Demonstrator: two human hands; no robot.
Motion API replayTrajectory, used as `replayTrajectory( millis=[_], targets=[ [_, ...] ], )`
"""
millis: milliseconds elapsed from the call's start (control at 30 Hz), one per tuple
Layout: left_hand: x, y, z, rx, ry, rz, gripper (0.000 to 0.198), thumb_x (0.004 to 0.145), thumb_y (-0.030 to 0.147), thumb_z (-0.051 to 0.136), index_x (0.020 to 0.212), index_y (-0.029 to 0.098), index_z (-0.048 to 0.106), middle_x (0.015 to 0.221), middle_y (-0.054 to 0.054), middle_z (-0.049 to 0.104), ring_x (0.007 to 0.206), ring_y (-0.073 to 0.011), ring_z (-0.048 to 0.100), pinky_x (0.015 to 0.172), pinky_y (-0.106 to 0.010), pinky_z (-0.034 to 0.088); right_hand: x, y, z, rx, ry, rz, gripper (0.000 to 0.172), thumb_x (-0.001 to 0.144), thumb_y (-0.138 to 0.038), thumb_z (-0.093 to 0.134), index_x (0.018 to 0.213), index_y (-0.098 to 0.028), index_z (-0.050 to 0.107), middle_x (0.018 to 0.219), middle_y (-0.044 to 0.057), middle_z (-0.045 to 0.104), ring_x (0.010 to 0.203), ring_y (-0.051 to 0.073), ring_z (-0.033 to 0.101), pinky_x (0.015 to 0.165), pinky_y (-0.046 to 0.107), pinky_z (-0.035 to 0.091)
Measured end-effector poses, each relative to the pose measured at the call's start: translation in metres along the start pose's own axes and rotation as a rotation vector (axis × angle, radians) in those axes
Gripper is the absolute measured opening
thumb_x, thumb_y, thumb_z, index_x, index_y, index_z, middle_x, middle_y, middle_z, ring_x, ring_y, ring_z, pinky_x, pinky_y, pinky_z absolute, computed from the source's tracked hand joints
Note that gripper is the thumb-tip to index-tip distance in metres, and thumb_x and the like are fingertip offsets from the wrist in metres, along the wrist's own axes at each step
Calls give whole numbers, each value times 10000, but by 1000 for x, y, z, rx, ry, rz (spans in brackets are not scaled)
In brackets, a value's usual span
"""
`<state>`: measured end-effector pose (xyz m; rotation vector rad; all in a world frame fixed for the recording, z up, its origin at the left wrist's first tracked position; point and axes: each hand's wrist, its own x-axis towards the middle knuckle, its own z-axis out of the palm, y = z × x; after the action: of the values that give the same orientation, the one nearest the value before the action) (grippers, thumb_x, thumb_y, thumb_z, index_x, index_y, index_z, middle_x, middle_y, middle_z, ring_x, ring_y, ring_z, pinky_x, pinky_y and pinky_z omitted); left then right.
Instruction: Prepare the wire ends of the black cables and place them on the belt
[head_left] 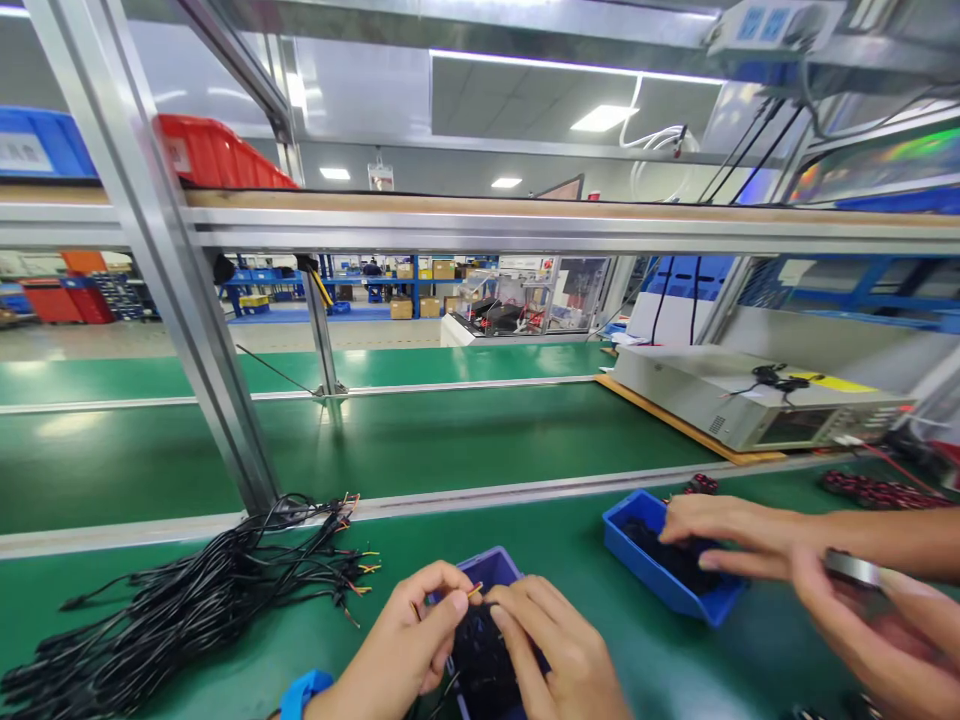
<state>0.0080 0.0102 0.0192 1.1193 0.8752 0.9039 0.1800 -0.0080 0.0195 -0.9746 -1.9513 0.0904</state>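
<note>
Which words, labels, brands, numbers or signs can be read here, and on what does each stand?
No text can be read.
White label on the blue plastic bin: too blurred.
Pale label on the red plastic bin: too blurred.
Grey box-shaped instrument: any panel markings too small.

- Your left grip (416, 628) pinches a thin red-and-yellow wire (475, 590).
- Your right grip (561, 640) is just beside it, fingers bent; whether they hold anything is unclear.
- Below both grips, a purple-blue bin (491, 567) holds black parts.
- Left of them, black cables (187, 605) lie on the green tabletop (547, 530).
- Right of them, a co-worker's hand (731, 525) reaches into a blue bin (637, 565).
</note>
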Motion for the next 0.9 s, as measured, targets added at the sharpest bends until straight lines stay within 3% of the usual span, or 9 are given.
replayTrajectory(
  millis=[133, 433, 700, 900],
  targets=[
    [2, -3, 1, -11, -2, 2, 525, 714, 696, 710, 776, 206, 534, 418, 138, 333, 351, -42, 197, 354, -179, 141, 2, -6, -5, 44, 139, 20, 259, 1024, -183, 432, 1003, -214, 688, 798, 53, 694, 701, 174, 674, 664, 276, 550],
    [-7, 0, -2, -24, -8, 46, 447, 739, 595, 760, 747, 178, 599, 678, 79, 424, 414, -13, 264, 384, -191, 145, 0, -11, -9, 84, 44, 34, 212, 986, -135, 484, 1004, -210, 683, 817, 58, 700, 729, 184, 678, 698, 284, 560],
    [-4, -8, -8, 51, -56, 111, 406, 788, 568, 726, 757, 175, 630, 741, 50, 458, 443, -22, 248, 392, -201, 149, -2, -9, -6, 50, -44, 21, 228, 987, -98, 461, 1016, -203, 661, 813, 48, 676, 737, 178, 664, 698, 273, 548],
    [-3, -8, -9, 216, 59, 76, 473, 721, 616, 746, 671, 158, 639, 762, 19, 473, 446, -49, 387, 353, -194, 232, -4, -4, -2, -109, -132, -47, 306, 1013, -144, 395, 1001, -208, 693, 809, 67, 701, 709, 194, 668, 630, 278, 553]
  ],
)
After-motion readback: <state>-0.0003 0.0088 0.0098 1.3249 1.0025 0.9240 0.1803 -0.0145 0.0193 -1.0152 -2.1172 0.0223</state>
